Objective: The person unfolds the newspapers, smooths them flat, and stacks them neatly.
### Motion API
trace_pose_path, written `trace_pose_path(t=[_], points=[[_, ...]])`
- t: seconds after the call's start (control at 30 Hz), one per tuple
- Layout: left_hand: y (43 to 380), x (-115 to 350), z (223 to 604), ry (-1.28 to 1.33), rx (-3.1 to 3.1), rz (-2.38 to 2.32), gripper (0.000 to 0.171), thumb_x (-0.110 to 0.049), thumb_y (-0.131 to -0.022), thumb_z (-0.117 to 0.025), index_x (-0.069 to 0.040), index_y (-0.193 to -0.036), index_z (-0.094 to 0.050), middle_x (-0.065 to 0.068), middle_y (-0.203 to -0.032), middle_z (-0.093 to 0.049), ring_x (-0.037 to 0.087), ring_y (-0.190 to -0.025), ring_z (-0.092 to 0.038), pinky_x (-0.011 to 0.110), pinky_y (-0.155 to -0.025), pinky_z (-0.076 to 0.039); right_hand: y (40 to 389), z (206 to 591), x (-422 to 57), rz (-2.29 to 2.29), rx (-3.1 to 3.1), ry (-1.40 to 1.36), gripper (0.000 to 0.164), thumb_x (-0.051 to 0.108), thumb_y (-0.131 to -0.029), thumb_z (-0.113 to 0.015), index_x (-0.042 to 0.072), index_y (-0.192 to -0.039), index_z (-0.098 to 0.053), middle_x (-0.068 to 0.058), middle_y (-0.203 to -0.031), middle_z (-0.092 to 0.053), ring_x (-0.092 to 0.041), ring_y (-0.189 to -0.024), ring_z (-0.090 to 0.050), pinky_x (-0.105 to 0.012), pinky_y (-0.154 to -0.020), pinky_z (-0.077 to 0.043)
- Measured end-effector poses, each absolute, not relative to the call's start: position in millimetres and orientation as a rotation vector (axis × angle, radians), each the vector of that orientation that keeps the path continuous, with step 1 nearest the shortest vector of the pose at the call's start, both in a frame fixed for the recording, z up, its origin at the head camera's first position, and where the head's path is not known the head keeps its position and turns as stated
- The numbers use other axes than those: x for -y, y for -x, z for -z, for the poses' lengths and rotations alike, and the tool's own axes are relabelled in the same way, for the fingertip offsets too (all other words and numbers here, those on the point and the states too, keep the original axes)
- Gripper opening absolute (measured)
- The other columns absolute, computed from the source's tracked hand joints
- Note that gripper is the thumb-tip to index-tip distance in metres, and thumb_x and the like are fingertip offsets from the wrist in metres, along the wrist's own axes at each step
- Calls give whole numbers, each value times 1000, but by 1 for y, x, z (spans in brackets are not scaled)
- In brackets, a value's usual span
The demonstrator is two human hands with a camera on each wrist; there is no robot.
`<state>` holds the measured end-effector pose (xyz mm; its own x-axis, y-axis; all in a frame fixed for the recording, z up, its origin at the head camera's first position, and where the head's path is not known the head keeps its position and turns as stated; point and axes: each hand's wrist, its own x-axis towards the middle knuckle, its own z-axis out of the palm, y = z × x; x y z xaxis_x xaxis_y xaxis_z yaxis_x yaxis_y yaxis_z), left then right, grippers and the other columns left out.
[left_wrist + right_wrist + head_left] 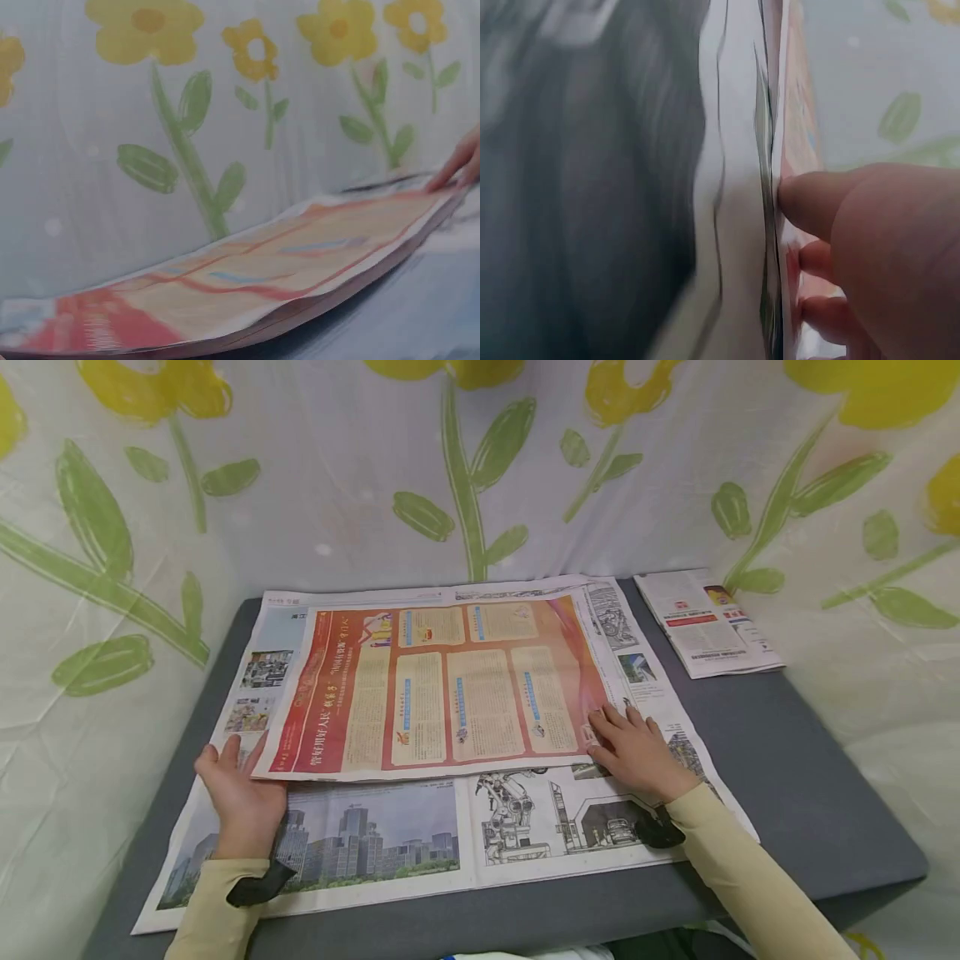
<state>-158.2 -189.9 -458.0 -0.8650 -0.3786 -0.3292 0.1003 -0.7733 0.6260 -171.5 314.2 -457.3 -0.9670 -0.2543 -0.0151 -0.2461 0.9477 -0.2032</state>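
Observation:
In the head view a folded newspaper [431, 693] with a red and orange page lies over a larger spread newspaper [367, 843] with city and robot pictures. My left hand [243, 793] is at its near left corner, fingers partly hidden by the paper's edge. That hand is almost out of sight in the left wrist view, where the red newspaper [247, 277] bows with its near edge raised. My right hand [641, 752] touches the near right corner with its fingertips. In the right wrist view the right hand's thumb and fingers [810, 202] rest against the red page beside the layered paper edges.
A smaller folded newspaper [708, 627] lies at the back right of the dark grey table [817, 777]. Curtains [322, 502] with yellow flowers and green leaves hang behind and at both sides. Something white and dark shows below the table's front edge.

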Motion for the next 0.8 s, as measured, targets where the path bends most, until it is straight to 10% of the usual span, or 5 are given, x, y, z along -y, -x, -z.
trace_pose_path(t=[0.23, 0.43, 0.8], points=[[178, 188, 434, -537, 1780, 2042, 50, -24, -108, -44, -18, -157, -38, 4, -161, -39, 18, -152, -31, 35, -128, -22, 173, 444, -318, 324, -3082, 383, 60, 31, -99, -60, 0, -149, -50, -30, -156, -43, -63, -142, -32, -79, -111, -25], [211, 135, 401, 167, 2829, 1172, 59, -30, -105, -52, -7, -158, -36, 23, -164, -33, 44, -154, -26, 65, -122, -23, 179, 435, -277, 385, -3066, 570, 58, 30, -100, -62, 0, -148, -51, -33, -154, -43, -58, -143, -36, -74, -113, -29], [289, 14, 408, 876, 3213, 323, 64, -45, -107, -47, -22, -163, -27, 21, -171, -15, 50, -156, -12, 67, -124, -16, 187, 438, -187, 398, -2943, 566, 61, 42, -103, -55, 15, -156, -43, -28, -163, -31, -56, -149, -27, -73, -114, -29]])
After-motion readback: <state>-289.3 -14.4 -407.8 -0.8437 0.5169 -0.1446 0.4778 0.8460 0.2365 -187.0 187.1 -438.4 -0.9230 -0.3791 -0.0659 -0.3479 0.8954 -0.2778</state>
